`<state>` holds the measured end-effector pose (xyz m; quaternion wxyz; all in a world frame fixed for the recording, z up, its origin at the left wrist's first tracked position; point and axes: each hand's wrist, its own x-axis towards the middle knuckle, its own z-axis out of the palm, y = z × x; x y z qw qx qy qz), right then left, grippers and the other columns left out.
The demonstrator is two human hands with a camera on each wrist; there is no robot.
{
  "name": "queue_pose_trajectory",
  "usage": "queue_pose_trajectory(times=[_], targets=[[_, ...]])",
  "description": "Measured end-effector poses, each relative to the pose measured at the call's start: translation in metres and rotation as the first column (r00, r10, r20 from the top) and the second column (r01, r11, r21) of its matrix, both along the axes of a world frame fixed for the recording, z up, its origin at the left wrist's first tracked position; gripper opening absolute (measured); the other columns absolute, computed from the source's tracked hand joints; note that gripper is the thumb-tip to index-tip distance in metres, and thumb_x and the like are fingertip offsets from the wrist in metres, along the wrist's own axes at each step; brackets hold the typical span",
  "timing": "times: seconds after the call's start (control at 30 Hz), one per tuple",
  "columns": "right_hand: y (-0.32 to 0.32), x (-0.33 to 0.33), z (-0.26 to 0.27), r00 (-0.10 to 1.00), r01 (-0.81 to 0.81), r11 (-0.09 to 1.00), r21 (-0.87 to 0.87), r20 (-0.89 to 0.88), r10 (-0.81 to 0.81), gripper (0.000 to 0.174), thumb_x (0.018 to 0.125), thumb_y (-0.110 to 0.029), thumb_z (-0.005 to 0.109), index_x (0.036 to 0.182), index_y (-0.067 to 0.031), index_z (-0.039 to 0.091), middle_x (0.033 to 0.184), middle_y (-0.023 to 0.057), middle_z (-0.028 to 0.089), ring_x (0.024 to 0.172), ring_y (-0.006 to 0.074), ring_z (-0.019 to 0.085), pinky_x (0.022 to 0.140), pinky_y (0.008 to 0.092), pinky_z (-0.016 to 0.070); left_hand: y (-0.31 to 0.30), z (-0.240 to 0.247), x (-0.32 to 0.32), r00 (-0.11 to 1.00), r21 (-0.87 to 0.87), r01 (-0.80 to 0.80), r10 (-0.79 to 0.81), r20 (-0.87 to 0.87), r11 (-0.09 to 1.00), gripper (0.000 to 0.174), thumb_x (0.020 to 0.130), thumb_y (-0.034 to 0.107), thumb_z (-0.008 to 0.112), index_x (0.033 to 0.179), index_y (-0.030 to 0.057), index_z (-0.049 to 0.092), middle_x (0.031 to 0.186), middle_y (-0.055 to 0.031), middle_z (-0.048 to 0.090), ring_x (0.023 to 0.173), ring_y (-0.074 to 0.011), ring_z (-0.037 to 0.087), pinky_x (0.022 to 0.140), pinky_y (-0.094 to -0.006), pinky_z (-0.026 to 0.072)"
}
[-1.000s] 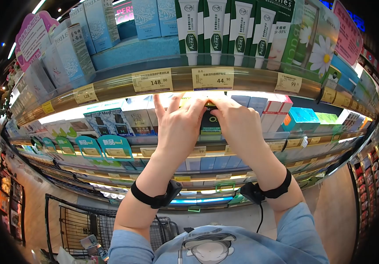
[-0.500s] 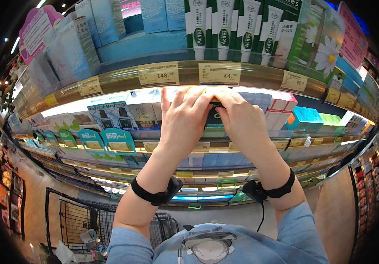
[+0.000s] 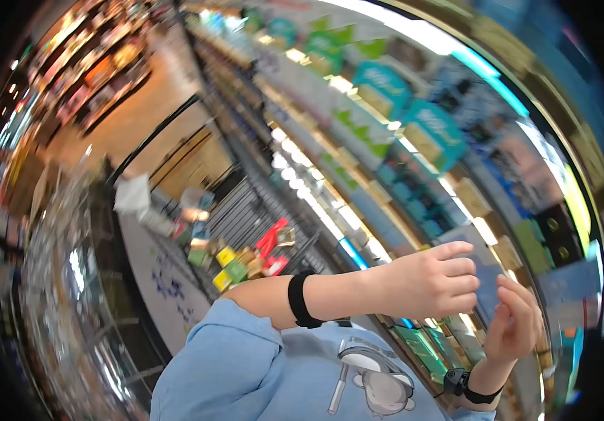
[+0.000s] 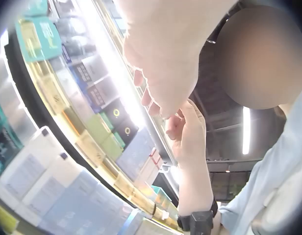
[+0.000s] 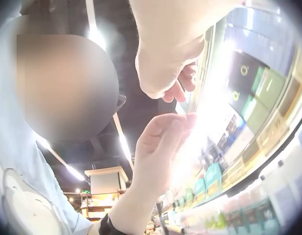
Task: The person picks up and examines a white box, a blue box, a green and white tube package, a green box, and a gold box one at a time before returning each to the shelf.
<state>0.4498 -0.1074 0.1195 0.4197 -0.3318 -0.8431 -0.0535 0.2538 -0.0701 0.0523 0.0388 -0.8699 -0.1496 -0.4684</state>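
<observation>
In the head view, my left hand (image 3: 438,284) is raised in front of the shelving with its fingers loosely curled and nothing seen in them. My right hand (image 3: 516,319) is close by to the right, fingers bent, also with nothing visible in its grasp. The left wrist view shows the right hand (image 4: 190,132) just below the left, fingertips near each other. Dark boxes with a yellow-green ring (image 5: 244,78) stand on the shelf behind the hands, beside green boxes (image 5: 268,90).
A black wire shopping cart (image 3: 235,207) holds yellow and green boxes (image 3: 232,270), a red item (image 3: 272,238) and a white crumpled thing (image 3: 132,195). Shelves carry teal signs (image 3: 433,135) and many boxes. A wooden floor aisle (image 3: 91,144) runs off at upper left.
The head view has swung left and tilted, bringing the cart closer to the middle. Both hands have come away from the shelf boxes and moved apart a little.
</observation>
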Motion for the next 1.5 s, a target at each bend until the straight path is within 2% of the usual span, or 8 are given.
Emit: queue_pose_trajectory(times=[0.3, 0.57, 0.83, 1.1, 1.23, 1.33, 1.43, 1.5], targets=[[0.071, -0.141, -0.095, 0.887, -0.292, 0.79, -0.54, 0.156, 0.434, 0.01, 0.078, 0.002, 0.067, 0.087, -0.0022, 0.064, 0.081, 0.0121, 0.067, 0.072, 0.0304, 0.065, 0.062, 0.0352, 0.0515, -0.098, -0.135, -0.203, 0.659, -0.523, -0.703, 0.717, -0.227, 0.482, 0.014, 0.077, 0.009, 0.067, 0.091, 0.0059, 0.065, 0.094, -0.0085, 0.067, 0.089, -0.0277, 0.062, 0.083, -0.0401, 0.0485], [0.101, -0.292, -0.211, 0.709, -0.262, 0.587, -0.766, 0.26, 0.655, 0.013, 0.084, -0.015, 0.065, 0.092, -0.0043, 0.066, 0.084, 0.0155, 0.067, 0.082, 0.0353, 0.066, 0.071, 0.0436, 0.0528, -0.212, -0.199, -0.269, 0.222, -0.747, -0.649, 0.904, -0.367, -0.144, 0.01, 0.083, 0.009, 0.065, 0.092, 0.0022, 0.064, 0.089, -0.0122, 0.067, 0.087, -0.0327, 0.062, 0.08, -0.0429, 0.0479], [0.119, -0.401, -0.357, 0.2, 0.182, 0.781, -0.597, 0.8, 0.566, 0.043, 0.086, -0.027, 0.067, 0.12, -0.0053, 0.051, 0.12, 0.0138, 0.059, 0.107, 0.0327, 0.063, 0.086, 0.0424, 0.0533, -0.225, -0.208, -0.296, 0.219, -0.794, -0.576, 0.899, -0.379, -0.195, 0.019, 0.085, 0.011, 0.065, 0.102, 0.0031, 0.065, 0.096, -0.0127, 0.068, 0.092, -0.0322, 0.062, 0.084, -0.0424, 0.0476], [0.126, -0.413, -0.422, -0.048, 0.318, 0.8, -0.508, 0.834, 0.549, 0.075, 0.067, -0.034, 0.085, 0.127, -0.0067, 0.05, 0.125, 0.0129, 0.058, 0.113, 0.0295, 0.061, 0.087, 0.0388, 0.0551, -0.221, -0.2, -0.318, 0.289, -0.856, -0.467, 0.877, -0.385, -0.222, 0.023, 0.085, 0.014, 0.068, 0.105, 0.001, 0.065, 0.102, -0.0148, 0.068, 0.099, -0.0333, 0.062, 0.085, -0.0407, 0.0496], [0.126, -0.413, -0.355, 0.1, 0.316, 0.757, -0.572, 0.813, 0.573, 0.065, 0.068, -0.026, 0.08, 0.123, -0.0061, 0.052, 0.121, 0.0139, 0.059, 0.112, 0.0309, 0.06, 0.09, 0.0377, 0.0525, -0.203, -0.208, -0.325, 0.297, -0.919, -0.348, 0.908, -0.294, -0.183, 0.026, 0.086, 0.015, 0.068, 0.108, 0.0019, 0.064, 0.101, -0.0152, 0.068, 0.095, -0.0325, 0.063, 0.08, -0.0396, 0.0503], [0.125, -0.393, -0.301, 0.582, -0.012, 0.425, -0.905, 0.34, 0.739, 0.062, 0.066, -0.013, 0.075, 0.122, -0.0038, 0.05, 0.113, 0.0153, 0.058, 0.109, 0.0322, 0.058, 0.089, 0.0385, 0.049, -0.175, -0.205, -0.329, 0.324, -0.972, -0.193, 0.926, -0.195, -0.137, 0.029, 0.087, 0.018, 0.068, 0.111, 0.0025, 0.064, 0.102, -0.0156, 0.068, 0.097, -0.0301, 0.064, 0.076, -0.038, 0.0512], [0.107, -0.37, -0.237, 0.709, -0.299, 0.305, -0.904, 0.003, 0.705, 0.063, 0.066, -0.005, 0.074, 0.124, -0.0048, 0.049, 0.112, 0.0135, 0.055, 0.104, 0.0301, 0.056, 0.086, 0.0377, 0.0478, -0.147, -0.204, -0.325, 0.405, -0.992, -0.1, 0.908, -0.107, -0.072, 0.038, 0.089, 0.023, 0.069, 0.119, 0.0015, 0.06, 0.107, -0.0146, 0.067, 0.105, -0.0236, 0.063, 0.084, -0.0335, 0.051], [0.096, -0.355, -0.209, 0.733, -0.376, 0.334, -0.864, -0.057, 0.678, 0.067, 0.06, -0.001, 0.073, 0.123, -0.0061, 0.051, 0.111, 0.0074, 0.055, 0.093, 0.0212, 0.054, 0.081, 0.0306, 0.0458, -0.127, -0.2, -0.317, 0.411, -0.939, 0.338, 0.89, 0.2, 0.055, 0.047, 0.09, 0.025, 0.07, 0.127, 0.0009, 0.055, 0.114, -0.0139, 0.064, 0.111, -0.0225, 0.06, 0.093, -0.0332, 0.0486]])
